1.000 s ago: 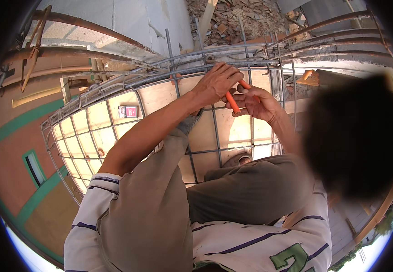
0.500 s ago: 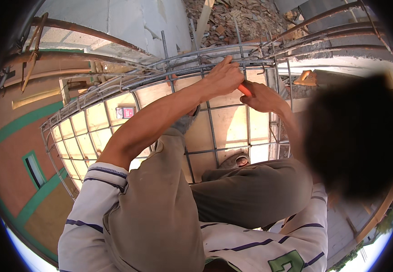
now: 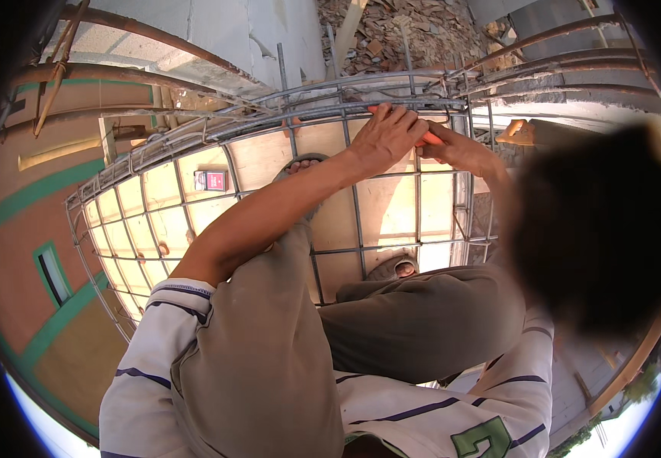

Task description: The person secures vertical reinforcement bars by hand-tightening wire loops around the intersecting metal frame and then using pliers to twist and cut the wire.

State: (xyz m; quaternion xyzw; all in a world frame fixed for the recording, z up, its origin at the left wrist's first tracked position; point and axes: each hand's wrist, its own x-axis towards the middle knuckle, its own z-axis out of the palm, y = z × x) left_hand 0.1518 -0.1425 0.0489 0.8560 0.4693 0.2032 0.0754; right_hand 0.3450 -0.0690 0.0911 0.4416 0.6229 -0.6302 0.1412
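Both my hands meet at the far steel bars of a rebar cage (image 3: 357,206). My left hand (image 3: 388,139) is closed, its fingers bent over an orange-handled tool (image 3: 432,138) by the top bar. Orange shows on both sides of this hand; the tool's working end is hidden. From the right, my right hand (image 3: 458,153) wraps round the tool's handle, its fingers partly covered. Below the hands, my sandalled feet rest at the light wooden boards (image 3: 399,206) inside the cage.
A small red and dark pack (image 3: 210,181) lies on the boards at left. A handsaw (image 3: 517,132) with a wooden handle lies at right. Rusty bars (image 3: 147,57) cross the upper left, with rubble (image 3: 391,38) beyond. A blurred dark shape (image 3: 597,237) blocks the right side.
My left hand has shifted right and slightly down, covering more of the tool. The right hand has moved slightly right and up. My left foot has come into sight beyond the knee.
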